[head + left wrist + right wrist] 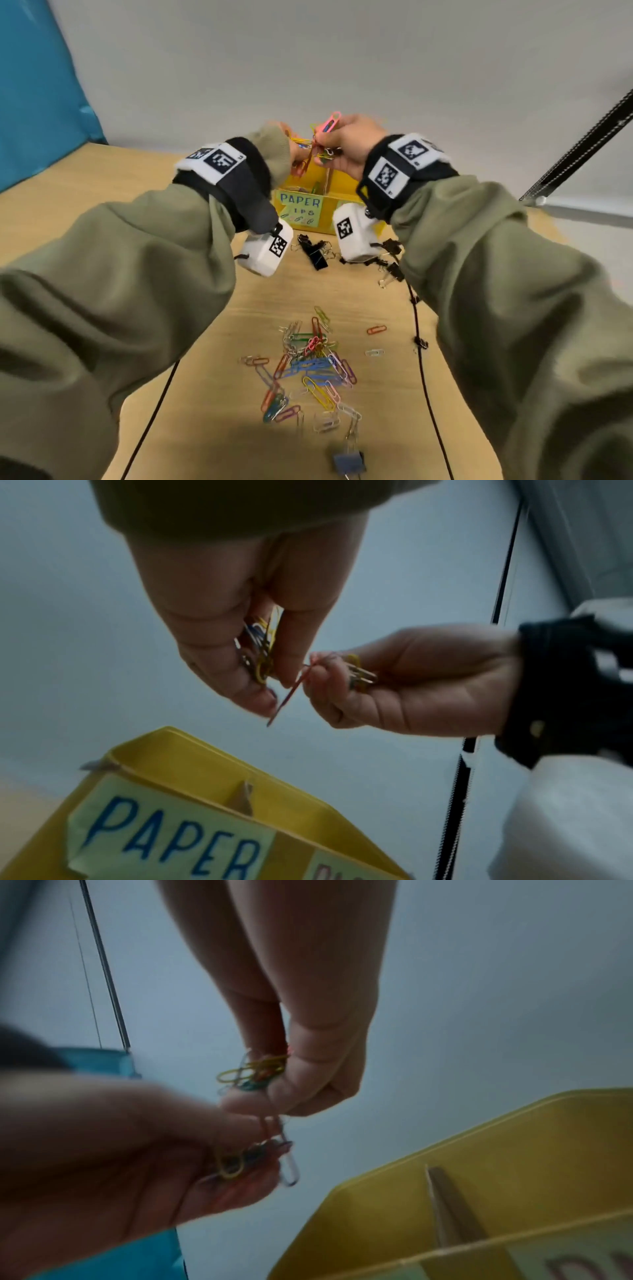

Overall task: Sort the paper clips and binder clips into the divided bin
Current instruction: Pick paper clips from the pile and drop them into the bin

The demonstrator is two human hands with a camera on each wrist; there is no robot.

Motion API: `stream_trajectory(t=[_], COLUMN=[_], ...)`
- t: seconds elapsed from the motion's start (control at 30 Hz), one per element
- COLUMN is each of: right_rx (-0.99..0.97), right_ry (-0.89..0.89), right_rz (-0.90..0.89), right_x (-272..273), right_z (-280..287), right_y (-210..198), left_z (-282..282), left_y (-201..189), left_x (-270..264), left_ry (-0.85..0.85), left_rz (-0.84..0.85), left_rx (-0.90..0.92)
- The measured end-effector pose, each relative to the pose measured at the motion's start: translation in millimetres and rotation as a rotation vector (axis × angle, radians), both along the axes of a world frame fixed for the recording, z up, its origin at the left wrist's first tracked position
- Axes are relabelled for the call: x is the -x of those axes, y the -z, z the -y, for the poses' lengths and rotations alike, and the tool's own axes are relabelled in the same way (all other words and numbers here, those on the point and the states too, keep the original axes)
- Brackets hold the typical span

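Note:
Both hands are raised above the yellow divided bin [334, 219], whose left compartment carries a "PAPER" label [164, 840]. My left hand [297, 155] grips a bunch of coloured paper clips [261, 647]. Close beside it, my right hand [325, 142] pinches another tangled bunch [255, 1073], with a pink clip [330, 122] sticking up. A red clip [287, 696] hangs between the two hands. On the table lies a loose pile of coloured paper clips [308, 363]. Black binder clips [315, 255] lie in front of the bin.
A cardboard divider [452, 1204] splits the bin. More black binder clips [392, 265] lie at the right. A blue binder clip [347, 460] sits near the front edge. Two black cables [423, 359] cross the wooden table. A blue panel [34, 85] stands at the left.

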State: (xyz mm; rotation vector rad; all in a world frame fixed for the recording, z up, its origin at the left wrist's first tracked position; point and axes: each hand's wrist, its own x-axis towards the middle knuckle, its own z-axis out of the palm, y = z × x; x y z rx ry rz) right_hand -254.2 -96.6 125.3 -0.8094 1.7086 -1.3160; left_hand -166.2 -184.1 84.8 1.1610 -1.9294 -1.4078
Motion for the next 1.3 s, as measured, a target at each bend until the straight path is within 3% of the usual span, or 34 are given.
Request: stream_trajectory(t=[0.13,0.2,0.3,0.43,0.5,0.63,0.7,0.77,0.83,0.93,1.0,1.17,1.3], right_rx=[-0.234,-0.292,-0.316,-0.207,-0.237,-0.606,-0.738,-0.733,-0.703,-0.667,-0.637,-0.823,-0.818], right_ry=[-0.039,-0.061,-0.048,-0.006,-0.077,-0.444,-0.595,-0.646,-0.641,-0.699,-0.653,-0.476,-0.486], right_rz=[-0.175,-0.163,-0.243,-0.154,-0.194,-0.487,-0.668,-0.873,-0.923,-0.855,-0.838,-0.985,-0.937], right_x=[7,10,14,8,0,-28,-46,-62,-72,-72,-62,-36,-55], right_z=[36,41,41,9,-19,-76,-95,-114,-132,-159,-172,-189,-189], right_y=[22,27,27,16,18,58,84,104,117,120,112,113,125], left_z=[13,17,23,10,-7,-67,-93,-113,-130,-147,-151,-152,-172], left_y=[7,8,13,7,11,44,69,95,110,113,101,97,108], left_x=[14,13,9,-6,-21,-48,-56,-70,-84,-105,-121,-143,-126], left_ry=[0.108,0.156,0.102,0.038,0.148,0.614,0.777,0.848,0.821,0.806,0.793,0.707,0.691], left_rz=[0.345,0.384,0.318,0.093,0.117,0.554,0.798,0.952,0.926,0.739,0.703,0.911,0.926], left_rx=[0.188,0.153,0.088,0.106,0.069,0.001,0.194,0.475,0.57,0.443,0.391,0.461,0.394])
